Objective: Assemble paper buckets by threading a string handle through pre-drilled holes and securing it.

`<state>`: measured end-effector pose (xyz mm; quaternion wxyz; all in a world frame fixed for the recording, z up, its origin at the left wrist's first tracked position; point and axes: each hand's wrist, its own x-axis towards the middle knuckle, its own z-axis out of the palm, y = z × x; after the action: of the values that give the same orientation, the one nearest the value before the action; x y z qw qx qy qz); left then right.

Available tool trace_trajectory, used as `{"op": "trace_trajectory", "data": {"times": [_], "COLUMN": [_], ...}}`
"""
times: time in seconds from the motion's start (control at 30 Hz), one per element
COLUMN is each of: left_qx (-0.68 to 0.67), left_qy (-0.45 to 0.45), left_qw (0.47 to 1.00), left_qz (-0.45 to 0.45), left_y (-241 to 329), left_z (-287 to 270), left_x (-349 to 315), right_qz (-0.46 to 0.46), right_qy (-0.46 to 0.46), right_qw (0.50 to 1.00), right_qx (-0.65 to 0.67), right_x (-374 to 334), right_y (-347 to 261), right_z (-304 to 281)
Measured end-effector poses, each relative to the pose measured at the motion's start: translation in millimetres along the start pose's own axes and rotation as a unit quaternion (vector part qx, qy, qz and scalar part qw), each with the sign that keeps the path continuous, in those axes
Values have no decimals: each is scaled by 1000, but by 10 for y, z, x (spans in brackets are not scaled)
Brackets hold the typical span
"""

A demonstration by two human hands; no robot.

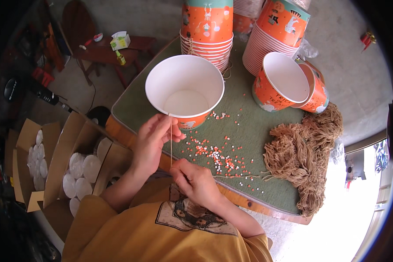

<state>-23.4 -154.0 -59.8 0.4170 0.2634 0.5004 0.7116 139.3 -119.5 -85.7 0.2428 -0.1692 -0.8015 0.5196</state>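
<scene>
You are getting white glare off the floor at right; shadow is darkening the left, and rim edges are bending.

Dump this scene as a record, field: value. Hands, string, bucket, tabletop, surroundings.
left hand: pinch grip on the string, at the large bucket's near rim; rim contact unclear
right hand: closed on the string, lower down
string: tan, straight between the hands
large bucket: open, upright, white inside, orange outside
tabletop: green; scattered orange and white bits, tan yarn bundle at right
surroundings: open cardboard boxes at left, holding round whitish items
</scene>
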Motion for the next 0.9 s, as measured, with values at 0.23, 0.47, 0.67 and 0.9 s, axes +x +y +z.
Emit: {"op": "trace_trajectory", "data": {"times": [0.23,0.47,0.67,0.9], "left_qx": [412,525,410,384], "left_qy": [-132,-19,-143,-125], "left_qw": [825,777,829,828], "left_qz": [363,347,353,390], "left_y": [-278,295,512,297], "left_z": [311,373,258,380], "left_x": [-81,281,765,1086], "right_qz": [-58,-30,-73,-55], "right_qy": [106,301,220,208], "right_qw": [990,874,701,614], "right_qx": [67,380,675,759], "right_x": [-57,-163,-79,121], "right_y": [-363,-476,-327,-169], "right_z": [-544,-1302,-1557,-1426]}}
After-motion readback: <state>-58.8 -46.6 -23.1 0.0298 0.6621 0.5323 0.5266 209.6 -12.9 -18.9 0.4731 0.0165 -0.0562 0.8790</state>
